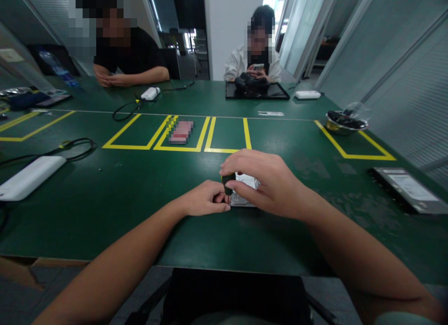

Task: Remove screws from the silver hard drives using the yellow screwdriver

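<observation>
A silver hard drive (242,201) lies flat on the green table in front of me, partly covered by my hands. My right hand (268,183) arches over it, its fingers closed round the dark handle of a screwdriver (228,183). The screwdriver stands nearly upright, with its shaft pointing down at the drive's near left corner. Curled against the left edge of the drive, my left hand (205,199) grips that corner close to the shaft. Whether the tip sits in a screw is too small to tell.
Another hard drive (409,187) lies at right, below a bowl of dark items (346,122). White power banks (33,176) with cables lie at left and farther back. Yellow tape (227,150) marks rectangles. Two people sit opposite, one behind a black tray (257,98).
</observation>
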Demonstrator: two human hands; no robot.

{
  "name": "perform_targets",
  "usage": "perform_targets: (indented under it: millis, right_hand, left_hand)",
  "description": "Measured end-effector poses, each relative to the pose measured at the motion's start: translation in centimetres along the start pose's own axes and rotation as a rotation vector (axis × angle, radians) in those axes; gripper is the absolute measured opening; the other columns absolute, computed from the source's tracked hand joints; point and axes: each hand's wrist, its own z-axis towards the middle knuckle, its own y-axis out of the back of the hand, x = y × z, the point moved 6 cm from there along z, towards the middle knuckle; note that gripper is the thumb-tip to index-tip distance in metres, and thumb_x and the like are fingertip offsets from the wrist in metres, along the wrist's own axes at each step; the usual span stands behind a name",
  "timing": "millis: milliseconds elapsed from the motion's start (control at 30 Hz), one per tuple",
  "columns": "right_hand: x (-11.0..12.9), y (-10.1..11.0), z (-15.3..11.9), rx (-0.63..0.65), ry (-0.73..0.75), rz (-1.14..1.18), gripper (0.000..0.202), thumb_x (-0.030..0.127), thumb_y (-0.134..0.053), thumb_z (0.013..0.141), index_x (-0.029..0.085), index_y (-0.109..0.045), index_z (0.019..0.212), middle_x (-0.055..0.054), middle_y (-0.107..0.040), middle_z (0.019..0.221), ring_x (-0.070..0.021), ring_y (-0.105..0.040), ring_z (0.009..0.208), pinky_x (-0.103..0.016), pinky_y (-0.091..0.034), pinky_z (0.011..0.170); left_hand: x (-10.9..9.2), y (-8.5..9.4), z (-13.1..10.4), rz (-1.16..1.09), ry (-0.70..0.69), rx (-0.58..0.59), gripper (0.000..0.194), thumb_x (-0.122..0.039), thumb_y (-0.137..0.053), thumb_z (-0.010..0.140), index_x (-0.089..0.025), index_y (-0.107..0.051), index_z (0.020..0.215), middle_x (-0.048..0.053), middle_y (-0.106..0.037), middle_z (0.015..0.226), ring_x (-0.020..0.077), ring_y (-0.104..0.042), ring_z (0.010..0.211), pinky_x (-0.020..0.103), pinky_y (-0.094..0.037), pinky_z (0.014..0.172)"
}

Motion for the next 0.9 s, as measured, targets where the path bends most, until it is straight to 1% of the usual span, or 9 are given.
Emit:
perform_targets:
  millis: [200, 400, 600, 700, 800, 900]
  right_hand:
    - [-0.11, -0.07, -0.02, 0.002, 0.006, 0.005, 0.014, 0.020, -0.052, 0.094, 0.014, -0.061, 0.102, -0.010, -0.068, 0.102, -0.0185, -0.061, 0.097, -0.033, -0.049, 0.089]
    - [-0.15, -0.09, -0.06, 0.019, -0.014, 0.003, 0.015, 0.023, -0.054, 0.093, 0.016, -0.060, 0.105, -0.009, -0.068, 0.105, -0.0184, -0.061, 0.098, -0.033, -0.049, 0.089]
    - [-0.30, -0.51, -0.09, 0.056, -0.051, -0.001, 0.023, 0.013, -0.053, 0.090, 0.017, -0.057, 0.111, -0.008, -0.068, 0.110, -0.0179, -0.061, 0.102, -0.032, -0.047, 0.091]
    - [-0.47, -0.63, -0.22, 0.050, -0.056, -0.031, 0.024, 0.014, -0.055, 0.089, 0.016, -0.057, 0.112, -0.008, -0.067, 0.110, -0.0175, -0.061, 0.100, -0.031, -0.047, 0.088]
    - [-0.55, -0.68, -0.36, 0.047, -0.051, -0.046, 0.024, 0.014, -0.056, 0.089, 0.015, -0.057, 0.113, -0.008, -0.066, 0.108, -0.0169, -0.060, 0.098, -0.029, -0.047, 0.086]
    - [-0.61, -0.73, -0.45, 0.053, -0.054, -0.046, 0.025, 0.015, -0.055, 0.089, 0.016, -0.056, 0.114, -0.008, -0.066, 0.109, -0.0177, -0.061, 0.098, -0.030, -0.047, 0.086]
  left_hand:
    - [0.31, -0.15, 0.02, 0.000, 0.004, -0.001, 0.020, -0.033, -0.064, 0.082, -0.015, -0.059, 0.077, -0.003, -0.051, 0.066, 0.0111, -0.048, 0.064, 0.024, -0.034, 0.059]
    - [0.26, -0.06, 0.01, 0.001, 0.001, -0.005, 0.021, -0.035, -0.065, 0.081, -0.015, -0.059, 0.075, -0.003, -0.051, 0.066, 0.0114, -0.048, 0.064, 0.024, -0.034, 0.058]
    - [0.11, 0.10, -0.08, -0.008, 0.015, -0.021, 0.019, -0.032, -0.065, 0.081, -0.015, -0.058, 0.076, -0.003, -0.052, 0.068, 0.0117, -0.049, 0.064, 0.025, -0.034, 0.058]
    - [-0.02, 0.14, -0.09, 0.000, 0.002, -0.026, 0.020, -0.033, -0.066, 0.081, -0.015, -0.057, 0.074, -0.003, -0.052, 0.068, 0.0117, -0.050, 0.065, 0.025, -0.035, 0.059]
    - [-0.11, 0.19, -0.10, 0.005, 0.004, -0.028, 0.019, -0.032, -0.066, 0.081, -0.015, -0.059, 0.076, -0.003, -0.052, 0.068, 0.0118, -0.050, 0.065, 0.025, -0.035, 0.059]
    - [-0.18, 0.26, -0.10, 0.006, 0.015, -0.031, 0.019, -0.032, -0.066, 0.081, -0.015, -0.060, 0.077, -0.003, -0.053, 0.068, 0.0117, -0.049, 0.064, 0.024, -0.036, 0.059]
